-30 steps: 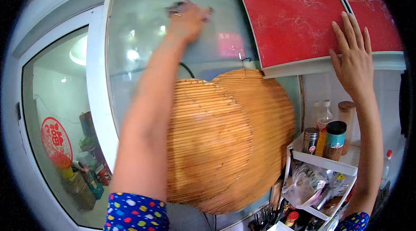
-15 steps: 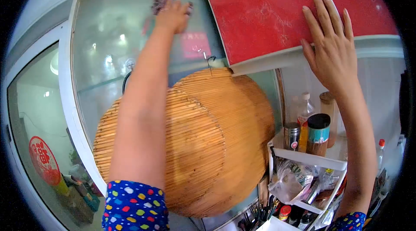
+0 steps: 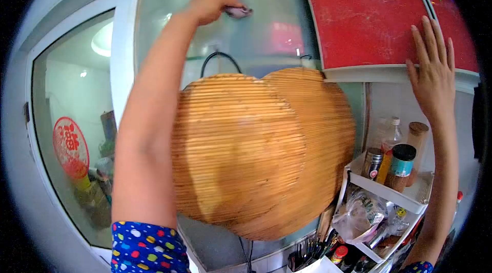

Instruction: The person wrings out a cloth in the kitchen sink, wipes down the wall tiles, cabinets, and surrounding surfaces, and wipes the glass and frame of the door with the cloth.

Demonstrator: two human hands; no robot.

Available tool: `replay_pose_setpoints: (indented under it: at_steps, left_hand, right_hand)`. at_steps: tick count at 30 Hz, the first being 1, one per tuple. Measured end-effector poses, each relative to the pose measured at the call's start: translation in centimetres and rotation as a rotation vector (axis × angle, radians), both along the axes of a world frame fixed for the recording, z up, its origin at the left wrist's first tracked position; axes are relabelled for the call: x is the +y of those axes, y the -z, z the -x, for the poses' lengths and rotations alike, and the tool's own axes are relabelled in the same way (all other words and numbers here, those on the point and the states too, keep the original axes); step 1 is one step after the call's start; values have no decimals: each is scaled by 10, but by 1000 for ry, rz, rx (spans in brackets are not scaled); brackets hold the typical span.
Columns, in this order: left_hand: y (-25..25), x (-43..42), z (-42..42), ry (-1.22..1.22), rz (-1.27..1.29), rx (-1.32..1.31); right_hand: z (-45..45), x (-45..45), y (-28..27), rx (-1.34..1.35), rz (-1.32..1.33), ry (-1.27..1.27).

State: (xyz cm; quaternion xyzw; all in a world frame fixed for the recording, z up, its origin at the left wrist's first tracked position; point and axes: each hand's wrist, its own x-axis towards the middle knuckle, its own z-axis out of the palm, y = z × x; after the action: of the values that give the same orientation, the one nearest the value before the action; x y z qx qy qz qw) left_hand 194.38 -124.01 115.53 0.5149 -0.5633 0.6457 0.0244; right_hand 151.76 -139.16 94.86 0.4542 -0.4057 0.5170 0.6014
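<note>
Up high, my left hand [image 3: 214, 5] is closed on a greyish-purple cloth [image 3: 238, 12], pressed against the frosted glass pane [image 3: 169, 32]. The cloth sticks out on both sides of the fingers. On the right, my right hand [image 3: 434, 70] lies with spread fingers on the red cabinet door [image 3: 366, 17], close to its lower edge and the seam between two doors. Two round slatted mats [image 3: 236, 145] hang overlapping in front of the glass, below my left hand. A black cord loop [image 3: 219, 55] rises above the nearer mat.
At lower right stands a white rack [image 3: 389, 193] with jars, a bottle [image 3: 392, 134] and a plastic bag [image 3: 359, 214]. Below it are a utensil holder [image 3: 312, 252] and a red-capped jar [image 3: 339, 253]. A white-framed glass door [image 3: 77, 104] with a red round sticker is at left.
The view has shifted left, so the mats, cabinet and rack appear further right. My left hand has slid the cloth leftward across the glass. My right hand stays on the cabinet.
</note>
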Motion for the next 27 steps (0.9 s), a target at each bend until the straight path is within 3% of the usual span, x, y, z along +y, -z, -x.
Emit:
replay_pose_setpoints:
  at_steps: [6, 8, 11, 15, 18, 19, 21, 23, 25, 26, 27]
  left_hand:
    - [68, 115, -35, 50, 73, 41]
    - [94, 142, -42, 74, 99, 78]
    - [131, 168, -41, 8, 43, 116]
    - [177, 182, -37, 22, -45, 92]
    - [215, 205, -27, -46, -1, 71]
    - [229, 214, -22, -56, 25, 88]
    - [268, 237, -19, 30, 177, 264]
    - [324, 253, -22, 328, 365, 569]
    - [390, 250, -19, 898, 663, 1323]
    - [416, 251, -13, 1090, 729, 1569]
    - [441, 250, -11, 1213, 884, 1759]
  right_hand:
    - [12, -27, -7, 59, 48, -25]
    - [11, -37, -10, 141, 273, -122]
    - [17, -69, -17, 134, 298, -173]
    - [23, -108, -39, 260, 368, -462]
    - [5, -99, -16, 317, 181, -762]
    - [-12, -56, 6, 233, 71, -601]
    - [-45, 22, 48, 269, -23, -558]
    - [-73, 70, 86, 479, -66, -789]
    - [-109, 113, 128, 605, -214, -1072]
    - [-125, 121, 156, 606, -346, -1265]
    - [-137, 145, 173, 728, -505, -1294]
